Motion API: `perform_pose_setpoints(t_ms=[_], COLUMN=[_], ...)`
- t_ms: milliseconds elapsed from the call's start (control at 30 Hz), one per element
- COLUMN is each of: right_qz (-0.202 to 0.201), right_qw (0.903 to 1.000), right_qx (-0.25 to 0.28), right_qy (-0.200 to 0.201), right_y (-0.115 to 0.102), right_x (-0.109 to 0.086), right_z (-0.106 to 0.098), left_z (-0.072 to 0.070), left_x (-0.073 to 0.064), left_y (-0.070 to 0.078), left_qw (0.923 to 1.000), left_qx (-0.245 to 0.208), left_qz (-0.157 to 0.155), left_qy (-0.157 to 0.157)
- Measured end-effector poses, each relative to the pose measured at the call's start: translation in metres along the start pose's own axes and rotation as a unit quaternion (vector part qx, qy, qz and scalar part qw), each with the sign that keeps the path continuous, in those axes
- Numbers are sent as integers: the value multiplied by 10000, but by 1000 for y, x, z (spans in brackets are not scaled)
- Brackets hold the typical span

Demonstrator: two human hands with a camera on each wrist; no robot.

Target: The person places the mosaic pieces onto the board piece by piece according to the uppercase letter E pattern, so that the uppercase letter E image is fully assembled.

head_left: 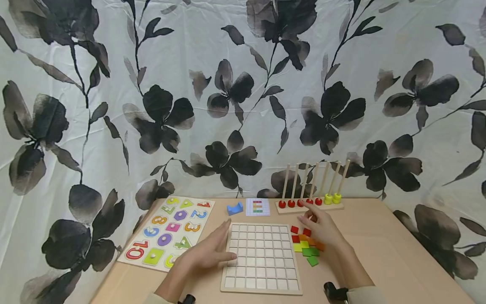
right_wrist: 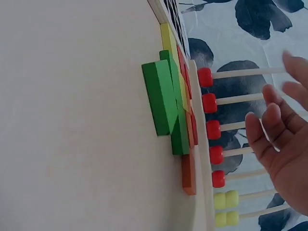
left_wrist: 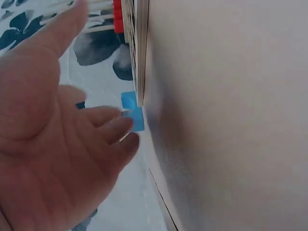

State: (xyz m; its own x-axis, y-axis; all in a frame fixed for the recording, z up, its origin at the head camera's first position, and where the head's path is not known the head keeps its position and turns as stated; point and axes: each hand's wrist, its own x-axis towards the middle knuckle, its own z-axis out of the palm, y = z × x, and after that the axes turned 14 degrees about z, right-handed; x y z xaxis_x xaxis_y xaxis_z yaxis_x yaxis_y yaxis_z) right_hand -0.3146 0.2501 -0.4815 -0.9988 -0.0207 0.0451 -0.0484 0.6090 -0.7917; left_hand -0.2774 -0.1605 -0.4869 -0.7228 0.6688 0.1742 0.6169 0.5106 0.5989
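Note:
A wooden board with a grid of square cells (head_left: 261,261) lies flat on the table. My left hand (head_left: 210,251) is at its left edge, fingers stretched along the side and thumb over the rim. In the left wrist view the palm (left_wrist: 62,159) faces the board's edge. Beside the board's right edge lies a cluster of square tiles: red (head_left: 294,229), orange (head_left: 320,245), yellow (head_left: 297,248) and green (head_left: 312,261). Above them hovers my right hand (head_left: 324,226), fingers loosely bent with nothing between them. In the right wrist view, some green tiles (right_wrist: 159,98) overlap others.
Behind the tiles stands a wooden peg rack (head_left: 322,207) with red and yellow beads low on its upright rods. A pattern card (head_left: 250,212) and a blue curved piece (head_left: 235,208) lie behind the board. At left is a number-and-shape puzzle (head_left: 172,236). A floral cloth hangs behind.

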Motion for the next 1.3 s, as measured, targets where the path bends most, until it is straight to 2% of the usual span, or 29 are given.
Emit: perform_pose_setpoints(t_ms=[133, 367, 467, 800, 1000, 1133, 1300], right_qz=[181, 241, 330, 298, 102, 27, -62], right_qw=[9992, 9938, 9924, 9898, 9901, 9919, 9941], right_qx=[-81, -476, -540, -901, -1170, -1091, -806], right_qy=[-356, -974, -1058, -1066, -770, -644, -728], right_y=[7, 18, 19, 18, 12, 11, 11], right_x=[5, 7, 5, 3, 0, 1, 1], right_z=[1, 11, 15, 21, 20, 20, 23], left_z=[4, 2, 3, 3, 4, 3, 4], left_x=[-5, -8, -10, -11, -9, -9, -13], left_y=[2, 0, -1, -3, -4, -5, -5], left_qw=[9986, 9971, 9967, 9967, 9969, 9971, 9970], left_qx=[-278, -256, -249, -248, -165, -144, -194], left_qz=[-103, -191, -226, -222, -153, -93, -112], left_qy=[-448, -690, -745, -742, -756, -746, -741])
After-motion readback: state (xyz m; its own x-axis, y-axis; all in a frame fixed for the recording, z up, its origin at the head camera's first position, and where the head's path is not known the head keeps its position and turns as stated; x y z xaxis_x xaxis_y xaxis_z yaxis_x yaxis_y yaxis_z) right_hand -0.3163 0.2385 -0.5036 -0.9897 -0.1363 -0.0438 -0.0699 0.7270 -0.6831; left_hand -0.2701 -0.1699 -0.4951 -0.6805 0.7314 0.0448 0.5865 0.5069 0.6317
